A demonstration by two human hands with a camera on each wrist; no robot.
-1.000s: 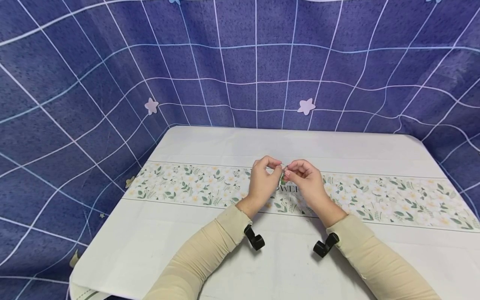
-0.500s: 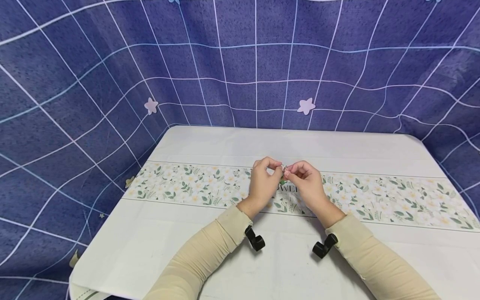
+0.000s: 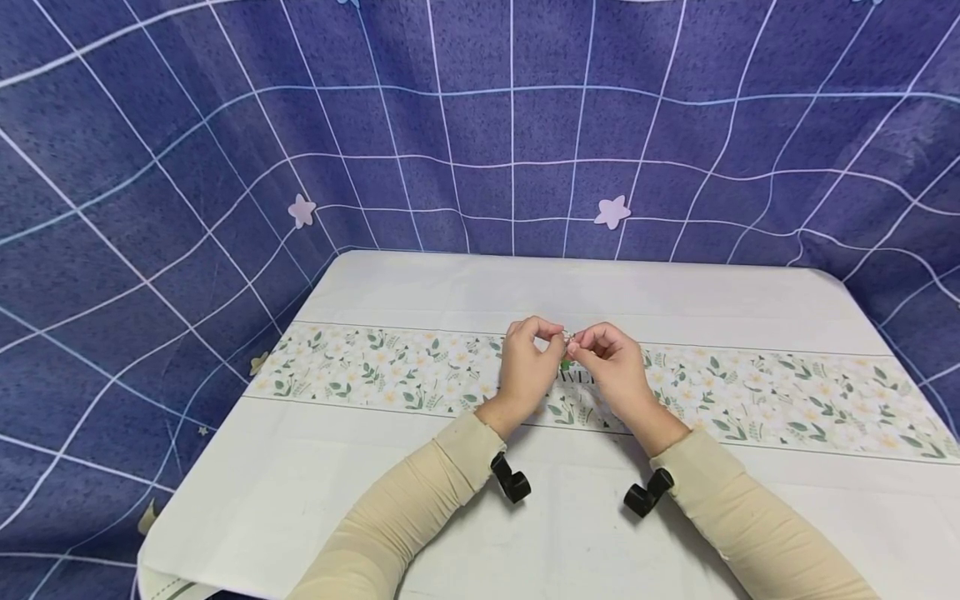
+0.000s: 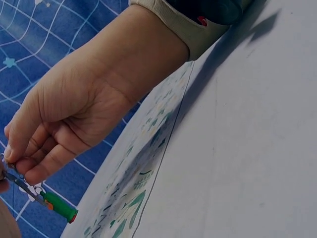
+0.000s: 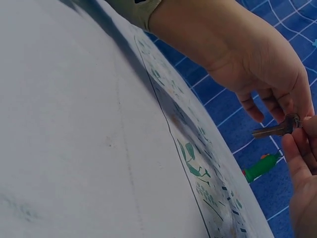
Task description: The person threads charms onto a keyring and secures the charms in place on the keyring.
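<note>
My left hand [image 3: 527,358] and right hand [image 3: 618,362] meet fingertip to fingertip above the table's middle. Between them is a metal key [image 5: 272,130] at a small key ring, its blade sticking out below the fingers in the right wrist view. The left thumb and fingers pinch the key ring, which the fingertips mostly hide. My right thumb and forefinger pinch at the head of the key. A green bottle-shaped charm [image 4: 60,206] with a red end dangles from the ring on a thin link.
A white cloth with a flowered band [image 3: 405,367] covers the table [image 3: 450,283]; printed letters show under the hands. Behind and to the left hangs a blue grid curtain [image 3: 480,125] with stars. A black wrist camera [image 3: 510,477] sits on each beige sleeve [image 3: 420,492].
Both hands stay nearly in place with small finger movements at the ring. The shiny metal between the fingertips shifts slightly, and the green charm swings a little.
</note>
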